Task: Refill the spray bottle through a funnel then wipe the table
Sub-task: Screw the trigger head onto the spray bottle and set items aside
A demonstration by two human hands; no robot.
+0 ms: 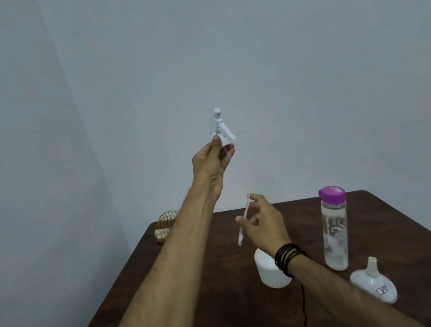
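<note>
White spray head (219,127) pinched high in left hand (210,161) above bottle (272,270) — right hand (264,225) pinches dip tube (243,221) (prob. steadying it) so neck's free for funnel (373,284), right of bottle.

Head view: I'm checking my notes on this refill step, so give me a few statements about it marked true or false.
1. The left hand holds the spray head up above the table. True.
2. The right hand rests flat on the table. False: it is raised, fingers at the dip tube.
3. The water bottle has a purple cap. True.
4. The water bottle lies on its side. False: it stands upright.
5. The funnel sits in the spray bottle. False: it is on the table, apart.
</note>
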